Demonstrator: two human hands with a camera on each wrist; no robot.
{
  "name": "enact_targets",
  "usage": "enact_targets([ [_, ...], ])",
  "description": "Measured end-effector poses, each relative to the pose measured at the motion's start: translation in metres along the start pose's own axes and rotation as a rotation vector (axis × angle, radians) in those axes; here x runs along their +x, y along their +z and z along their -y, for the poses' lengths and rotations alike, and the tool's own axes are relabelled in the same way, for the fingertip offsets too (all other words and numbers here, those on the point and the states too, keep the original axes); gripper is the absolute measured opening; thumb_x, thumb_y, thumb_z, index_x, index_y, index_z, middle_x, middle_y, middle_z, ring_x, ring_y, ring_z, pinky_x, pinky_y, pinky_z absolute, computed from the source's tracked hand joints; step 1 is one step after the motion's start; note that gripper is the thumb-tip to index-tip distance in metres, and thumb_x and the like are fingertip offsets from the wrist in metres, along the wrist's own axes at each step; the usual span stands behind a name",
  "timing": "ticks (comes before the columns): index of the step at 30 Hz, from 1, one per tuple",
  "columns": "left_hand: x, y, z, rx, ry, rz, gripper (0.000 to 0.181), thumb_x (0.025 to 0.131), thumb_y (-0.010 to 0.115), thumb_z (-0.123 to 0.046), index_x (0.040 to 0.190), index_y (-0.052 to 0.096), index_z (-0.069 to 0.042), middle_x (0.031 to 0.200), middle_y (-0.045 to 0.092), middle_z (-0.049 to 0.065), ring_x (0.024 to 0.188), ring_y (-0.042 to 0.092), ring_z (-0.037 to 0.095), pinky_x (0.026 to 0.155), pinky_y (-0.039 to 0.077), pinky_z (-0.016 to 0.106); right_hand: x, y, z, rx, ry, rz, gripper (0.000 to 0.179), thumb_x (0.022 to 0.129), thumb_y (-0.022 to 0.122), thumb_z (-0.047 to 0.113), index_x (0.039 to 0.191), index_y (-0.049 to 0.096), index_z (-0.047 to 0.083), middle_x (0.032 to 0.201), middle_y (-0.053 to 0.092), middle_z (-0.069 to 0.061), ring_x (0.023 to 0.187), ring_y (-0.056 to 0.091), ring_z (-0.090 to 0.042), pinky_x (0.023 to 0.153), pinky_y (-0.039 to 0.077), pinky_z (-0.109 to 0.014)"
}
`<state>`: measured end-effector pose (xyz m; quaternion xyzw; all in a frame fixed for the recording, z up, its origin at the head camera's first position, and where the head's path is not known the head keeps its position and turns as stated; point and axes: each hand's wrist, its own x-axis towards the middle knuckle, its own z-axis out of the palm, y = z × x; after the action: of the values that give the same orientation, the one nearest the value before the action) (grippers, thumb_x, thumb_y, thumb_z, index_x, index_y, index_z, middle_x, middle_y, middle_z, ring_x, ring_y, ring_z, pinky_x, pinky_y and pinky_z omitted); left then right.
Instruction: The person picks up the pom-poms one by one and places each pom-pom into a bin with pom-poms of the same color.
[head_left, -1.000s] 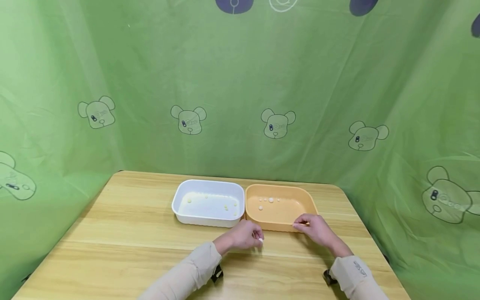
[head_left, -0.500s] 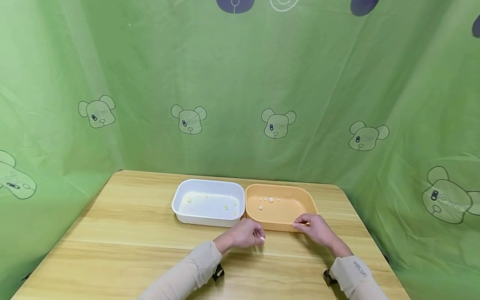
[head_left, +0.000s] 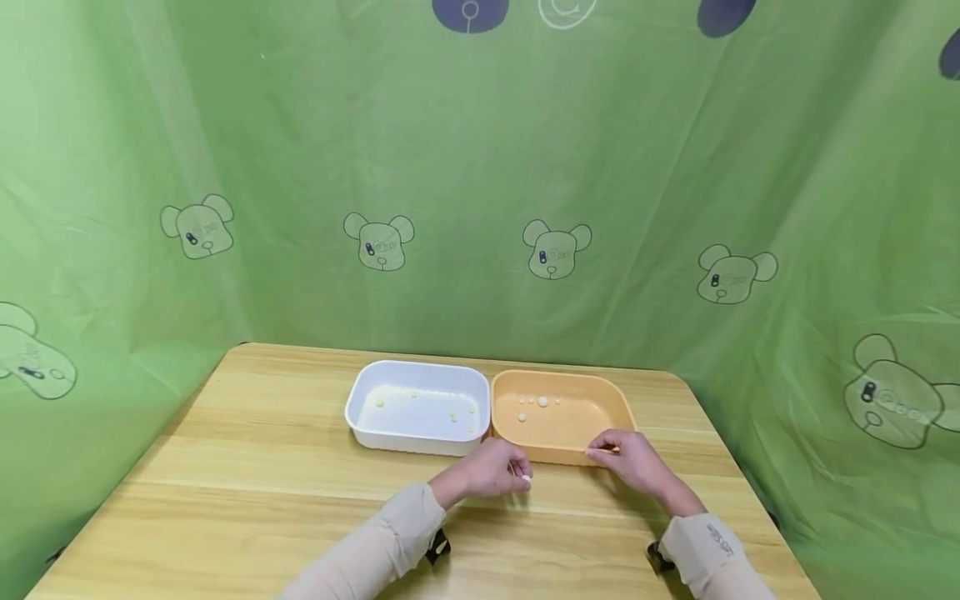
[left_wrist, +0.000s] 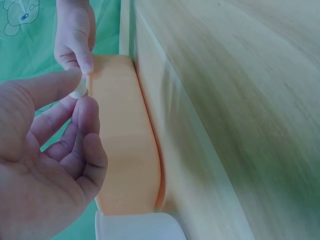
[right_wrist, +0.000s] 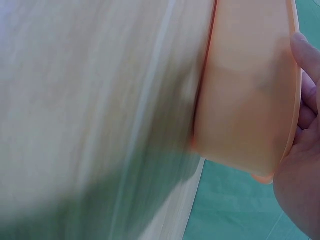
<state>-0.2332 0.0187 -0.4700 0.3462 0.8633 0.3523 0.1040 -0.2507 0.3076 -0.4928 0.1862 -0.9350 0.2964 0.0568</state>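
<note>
My left hand (head_left: 489,469) pinches a small white ball (left_wrist: 78,90) between thumb and fingertips, above the table just in front of the orange bin (head_left: 551,454). In the left wrist view the ball's lower part shows, while the thumb covers some of it. At the bin's near right corner, my right hand (head_left: 633,461) grips the rim, thumb outside and fingers over the inner side, as the right wrist view shows. Several white balls (head_left: 542,402) of different sizes lie on the orange bin's floor, mostly toward its left and back.
A white bin (head_left: 412,443) stands left of the orange one, their sides close together, with several small yellow balls (head_left: 380,402) inside. Both stand toward the back of the wooden table (head_left: 247,508). Green printed curtain (head_left: 465,300) hangs behind and at both sides.
My left hand has drifted slightly to the right with the white ball. The right hand and both bins stay in place.
</note>
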Motion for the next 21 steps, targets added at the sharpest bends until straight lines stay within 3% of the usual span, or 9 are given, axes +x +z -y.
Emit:
enact_targets([
  [12, -0.0020, -0.0009, -0.0039, -0.021, -0.011, -0.002, 0.005, 0.082, 0.072, -0.014, 0.084, 0.068, -0.012, 0.073, 0.059, -0.013, 0.067, 0.053, -0.001, 0.064, 0.045, 0.015, -0.0010, 0.0008, -0.0029, -0.007, -0.001, 0.002, 0.006, 0.087, 0.069, 0.023, 0.083, 0.069, 0.018, 0.083, 0.065, 0.009, 0.080, 0.059, -0.009, 0.074, 0.051, -0.031],
  [21, 0.0038, -0.0099, -0.0072, -0.029, -0.009, -0.037, 0.004, 0.083, 0.072, -0.015, 0.084, 0.068, -0.014, 0.074, 0.060, -0.013, 0.069, 0.054, -0.001, 0.067, 0.046, 0.015, 0.0007, 0.0006, -0.0016, 0.009, -0.002, 0.001, 0.009, 0.087, 0.069, 0.025, 0.083, 0.069, 0.017, 0.082, 0.065, 0.009, 0.079, 0.059, -0.009, 0.073, 0.051, -0.029],
])
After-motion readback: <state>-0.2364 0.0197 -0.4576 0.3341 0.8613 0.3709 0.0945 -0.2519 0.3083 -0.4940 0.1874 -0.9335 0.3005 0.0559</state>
